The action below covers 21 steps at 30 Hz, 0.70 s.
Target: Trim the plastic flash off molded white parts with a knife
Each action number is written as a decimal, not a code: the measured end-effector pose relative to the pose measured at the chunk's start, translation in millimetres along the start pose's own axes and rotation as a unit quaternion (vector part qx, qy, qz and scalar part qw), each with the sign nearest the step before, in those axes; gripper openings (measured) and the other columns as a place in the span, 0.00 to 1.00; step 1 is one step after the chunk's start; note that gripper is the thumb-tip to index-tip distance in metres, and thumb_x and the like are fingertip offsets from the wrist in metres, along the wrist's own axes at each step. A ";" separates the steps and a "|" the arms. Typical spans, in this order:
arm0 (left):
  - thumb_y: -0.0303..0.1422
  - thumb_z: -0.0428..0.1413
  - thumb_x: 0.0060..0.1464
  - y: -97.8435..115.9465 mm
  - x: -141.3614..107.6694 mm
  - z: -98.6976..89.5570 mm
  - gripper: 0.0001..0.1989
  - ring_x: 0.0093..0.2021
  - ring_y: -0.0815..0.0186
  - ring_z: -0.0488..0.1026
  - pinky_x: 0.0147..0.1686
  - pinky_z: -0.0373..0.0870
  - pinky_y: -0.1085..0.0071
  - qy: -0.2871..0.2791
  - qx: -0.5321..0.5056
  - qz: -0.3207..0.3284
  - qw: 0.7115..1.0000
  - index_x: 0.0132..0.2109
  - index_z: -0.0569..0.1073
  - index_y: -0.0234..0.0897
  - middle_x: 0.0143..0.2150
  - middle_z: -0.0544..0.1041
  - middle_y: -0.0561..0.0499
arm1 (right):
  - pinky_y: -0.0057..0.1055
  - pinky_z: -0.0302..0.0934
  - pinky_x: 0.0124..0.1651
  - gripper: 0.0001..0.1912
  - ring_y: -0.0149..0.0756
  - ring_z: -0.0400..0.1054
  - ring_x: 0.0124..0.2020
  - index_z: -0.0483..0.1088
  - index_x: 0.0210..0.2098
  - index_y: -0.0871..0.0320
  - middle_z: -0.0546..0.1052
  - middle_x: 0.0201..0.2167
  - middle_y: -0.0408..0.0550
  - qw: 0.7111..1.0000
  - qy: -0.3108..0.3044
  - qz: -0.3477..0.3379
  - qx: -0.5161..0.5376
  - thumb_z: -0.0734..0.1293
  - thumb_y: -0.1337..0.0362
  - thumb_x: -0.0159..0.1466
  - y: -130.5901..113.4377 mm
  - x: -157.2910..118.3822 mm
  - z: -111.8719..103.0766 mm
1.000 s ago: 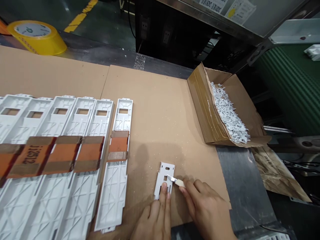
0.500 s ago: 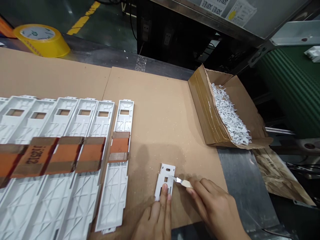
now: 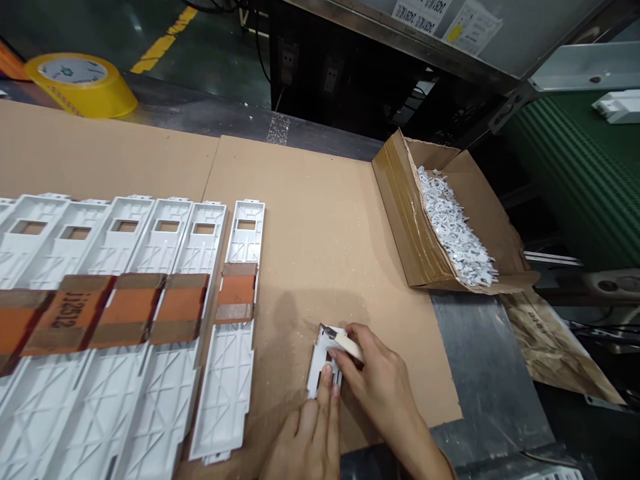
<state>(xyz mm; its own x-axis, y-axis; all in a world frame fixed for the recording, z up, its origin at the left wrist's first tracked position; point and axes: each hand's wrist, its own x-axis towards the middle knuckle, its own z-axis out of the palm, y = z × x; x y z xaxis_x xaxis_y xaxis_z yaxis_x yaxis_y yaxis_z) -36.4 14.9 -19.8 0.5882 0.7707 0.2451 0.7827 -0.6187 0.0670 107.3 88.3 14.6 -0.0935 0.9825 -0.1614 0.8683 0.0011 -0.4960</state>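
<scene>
A small white plastic plate [image 3: 317, 363] with cut-out holes lies on the cardboard at the lower middle. The fingertips of my left hand [image 3: 313, 427] press on its lower end, fingers stretched out. My right hand [image 3: 377, 380] is closed round a knife [image 3: 349, 345] with a pale handle; its blade is over the upper left corner of the plate. Part of the plate is hidden under the knife and the right fingers. To the left, a long white ribbed part [image 3: 225, 387] lies apart, with an orange and brown block [image 3: 236, 292] across it.
More long white parts [image 3: 165, 387] with orange blocks lie side by side at the left. A cardboard box [image 3: 410, 233] of small white pieces is at the right, near a green conveyor [image 3: 575, 173]. Yellow tape [image 3: 107, 93] sits at the back left.
My right hand has moved left and up with the knife, from beside the plate to over its top end. My left hand still presses on the plate. The view has shifted slightly.
</scene>
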 end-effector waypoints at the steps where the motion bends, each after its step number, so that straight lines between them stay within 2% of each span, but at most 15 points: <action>1: 0.26 0.53 0.48 0.1 -0.3 0.2 0.23 0.32 0.62 0.71 0.28 0.62 0.67 -0.001 0.001 -0.002 1.000 0.52 0.69 0.23 0.54 0.70 0.30 | 0.28 0.63 0.29 0.08 0.36 0.73 0.29 0.65 0.41 0.55 0.77 0.33 0.44 1.000 -0.008 0.005 0.001 0.62 0.63 0.62 -0.2 3.9 1.1; 6: 0.26 0.52 0.48 0.7 -0.8 0.9 0.24 0.30 0.63 0.70 0.27 0.61 0.67 -0.007 0.014 0.008 1.000 0.54 0.68 0.22 0.55 0.68 0.27 | 0.24 0.62 0.32 0.11 0.32 0.71 0.29 0.66 0.38 0.55 0.77 0.31 0.43 0.995 -0.039 -0.005 0.090 0.58 0.72 0.58 8.0 14.0 -4.8; 10: 0.26 0.53 0.47 -0.3 1.3 -0.5 0.24 0.30 0.62 0.70 0.26 0.62 0.67 -0.006 0.006 0.008 1.000 0.53 0.68 0.22 0.53 0.70 0.29 | 0.26 0.63 0.36 0.09 0.33 0.72 0.33 0.67 0.42 0.55 0.77 0.35 0.45 0.994 -0.056 0.003 0.096 0.62 0.66 0.61 8.1 13.3 -6.4; 12: 0.26 0.54 0.47 -0.9 2.3 -1.3 0.23 0.30 0.62 0.70 0.25 0.62 0.68 -0.005 -0.001 0.003 1.000 0.52 0.69 0.23 0.52 0.71 0.30 | 0.26 0.63 0.34 0.11 0.34 0.72 0.32 0.67 0.43 0.56 0.77 0.34 0.45 0.995 -0.053 0.009 0.083 0.65 0.64 0.60 5.7 13.3 -4.2; 15: 0.27 0.55 0.46 -1.2 2.8 -2.0 0.24 0.30 0.61 0.70 0.25 0.63 0.68 0.000 -0.002 0.004 1.000 0.51 0.70 0.22 0.52 0.71 0.30 | 0.24 0.62 0.32 0.07 0.32 0.70 0.29 0.67 0.40 0.57 0.76 0.30 0.43 0.991 -0.059 0.007 0.118 0.62 0.66 0.61 4.2 16.0 -2.4; 18: 0.26 0.55 0.45 -0.7 2.4 -1.5 0.24 0.29 0.62 0.70 0.23 0.62 0.69 -0.011 0.000 0.006 1.000 0.52 0.70 0.23 0.54 0.70 0.30 | 0.24 0.63 0.34 0.10 0.31 0.71 0.31 0.69 0.40 0.57 0.76 0.31 0.43 0.982 -0.070 0.012 0.175 0.57 0.67 0.64 7.2 18.5 -5.6; 21: 0.26 0.55 0.45 -0.4 2.5 -0.9 0.24 0.29 0.62 0.71 0.23 0.63 0.69 -0.008 -0.003 0.001 1.000 0.51 0.70 0.23 0.53 0.70 0.31 | 0.25 0.64 0.35 0.11 0.32 0.72 0.32 0.69 0.42 0.57 0.78 0.33 0.45 0.985 -0.049 0.042 0.160 0.59 0.63 0.64 11.9 14.2 -12.4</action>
<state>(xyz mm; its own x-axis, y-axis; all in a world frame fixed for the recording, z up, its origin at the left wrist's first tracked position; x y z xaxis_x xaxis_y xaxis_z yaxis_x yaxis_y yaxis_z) -35.5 16.9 -18.4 0.5928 0.7721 0.2288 0.7808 -0.6207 0.0716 122.4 104.6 17.0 -0.0885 0.9539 -0.2868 0.6789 -0.1529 -0.7181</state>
